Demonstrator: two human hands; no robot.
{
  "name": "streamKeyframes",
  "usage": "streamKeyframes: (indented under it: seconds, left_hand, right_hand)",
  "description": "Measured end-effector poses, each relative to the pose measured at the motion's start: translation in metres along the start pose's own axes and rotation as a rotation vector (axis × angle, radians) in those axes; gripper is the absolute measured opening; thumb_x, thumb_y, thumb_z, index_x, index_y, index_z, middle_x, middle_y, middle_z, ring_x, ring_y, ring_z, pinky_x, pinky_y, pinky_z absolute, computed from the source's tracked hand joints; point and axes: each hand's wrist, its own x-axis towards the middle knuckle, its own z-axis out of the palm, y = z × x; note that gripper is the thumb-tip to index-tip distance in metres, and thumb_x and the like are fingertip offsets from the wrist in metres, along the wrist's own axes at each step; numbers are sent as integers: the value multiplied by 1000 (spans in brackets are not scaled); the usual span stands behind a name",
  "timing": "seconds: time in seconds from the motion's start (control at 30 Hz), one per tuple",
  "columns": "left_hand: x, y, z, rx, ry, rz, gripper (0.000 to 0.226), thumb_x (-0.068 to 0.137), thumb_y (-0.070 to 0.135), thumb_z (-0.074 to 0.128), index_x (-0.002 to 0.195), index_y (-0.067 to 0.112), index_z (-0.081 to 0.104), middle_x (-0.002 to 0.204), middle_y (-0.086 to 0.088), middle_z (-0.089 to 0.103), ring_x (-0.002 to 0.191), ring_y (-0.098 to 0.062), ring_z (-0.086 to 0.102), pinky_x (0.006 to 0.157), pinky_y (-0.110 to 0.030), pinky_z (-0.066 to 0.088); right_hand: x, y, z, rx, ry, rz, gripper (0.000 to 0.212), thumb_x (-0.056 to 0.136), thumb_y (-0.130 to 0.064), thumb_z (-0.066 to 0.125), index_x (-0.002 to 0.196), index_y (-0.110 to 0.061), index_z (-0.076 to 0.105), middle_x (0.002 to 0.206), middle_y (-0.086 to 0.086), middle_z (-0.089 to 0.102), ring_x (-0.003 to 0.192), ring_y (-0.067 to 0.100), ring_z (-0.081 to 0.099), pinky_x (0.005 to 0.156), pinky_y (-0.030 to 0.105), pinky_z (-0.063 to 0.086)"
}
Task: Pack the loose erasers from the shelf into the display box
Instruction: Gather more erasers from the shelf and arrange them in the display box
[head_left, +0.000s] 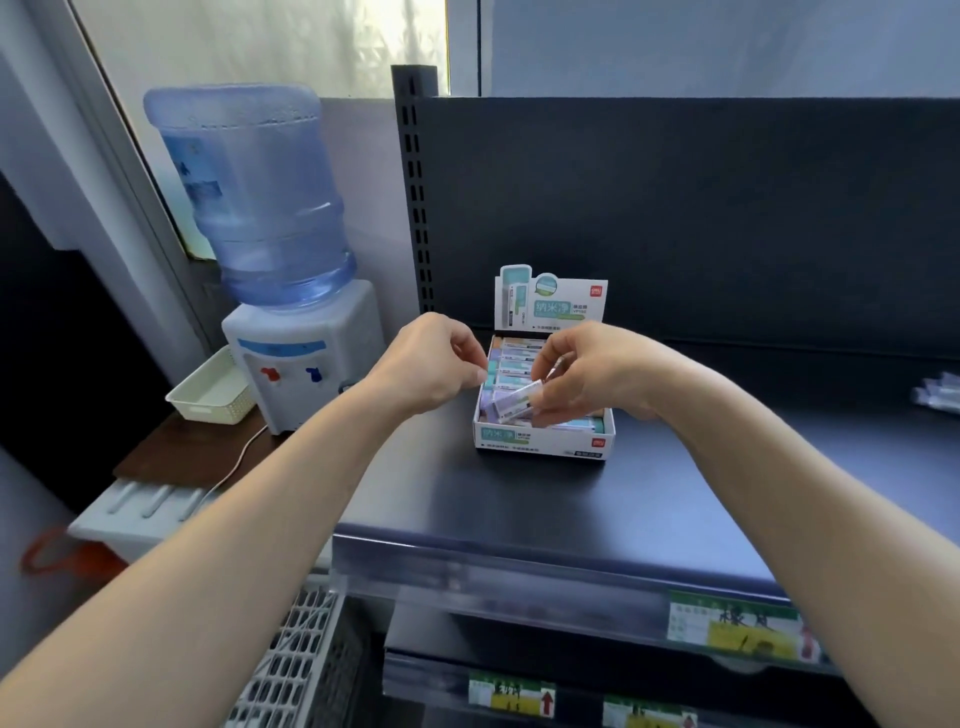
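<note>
A white display box (540, 441) with an upright printed header card stands on the dark shelf (467, 499). Rows of wrapped erasers (511, 366) lie packed inside it. My right hand (587, 371) hovers over the box and pinches one wrapped eraser (511, 402) by its right end, tilted above the front rows. My left hand (441, 364) is at the box's left rim with fingers curled, fingertips touching the left ends of the packed erasers; whether it grips one is hidden.
A water dispenser (301, 364) with a blue bottle and a cream basket (210, 392) stand on a side table to the left. Clear-wrapped items (940, 392) lie at the shelf's far right. Price labels (737, 626) line the shelf's front edge.
</note>
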Motion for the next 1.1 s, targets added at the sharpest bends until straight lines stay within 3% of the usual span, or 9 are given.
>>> streamKeyframes:
  seconds: [0.17,0.23,0.4,0.53,0.7,0.9,1.0,1.1]
  left_hand:
    - [-6,-1,-5,6,42,27,4,85,14,67,83,16,69,75,6,62,68,-6,54,56,-17,41]
    - [-6,1,-4,6,41,34,4,86,15,66,86,15,70,78,5,63,70,-6,54,56,-16,41]
    - [-2,13,6,-30,18,82,4,86,15,66,84,17,69,84,2,65,76,-9,57,61,-17,42]
    - [4,40,23,-57,-10,162,4,85,15,67,85,17,70,83,3,66,80,-10,59,72,-23,49]
    - [9,88,57,-78,-129,291,5,83,12,67,84,15,70,82,-2,68,76,-13,61,74,-26,49]
    - [21,159,114,-60,-236,407,4,84,15,66,85,16,70,69,8,59,61,-4,52,52,-13,38]
    - [24,197,150,-59,-311,444,5,85,16,65,88,15,69,68,9,57,57,-2,50,44,-8,35]
    - [27,235,187,-50,-369,476,6,85,16,65,88,14,70,69,9,57,58,-2,50,48,-13,36]
  right_hand:
    - [5,1,9,-319,95,-37,19,74,-9,79,74,-10,61,70,5,66,62,15,62,61,25,54]
    - [5,0,10,-396,152,-60,15,73,-14,80,71,-11,65,65,2,64,63,15,59,67,30,53]
    - [-2,6,1,-361,273,-96,19,78,-10,73,64,-19,65,62,-4,59,58,9,53,58,22,46]
    - [-19,18,-29,-346,386,-88,8,79,-12,71,73,-17,71,66,-7,61,60,6,55,59,22,46]
    - [-50,46,-77,-391,491,-31,7,80,-16,69,73,-18,71,63,-6,60,56,8,55,52,19,44]
    - [-95,95,-149,-466,601,129,8,81,-15,67,74,-18,70,67,-2,60,58,10,55,49,19,41]
    - [-122,123,-189,-470,654,216,9,82,-11,64,79,-16,72,73,1,62,57,12,51,36,17,41]
    - [-145,152,-227,-492,718,293,12,80,-9,64,78,-17,73,81,4,68,72,19,60,54,21,44]
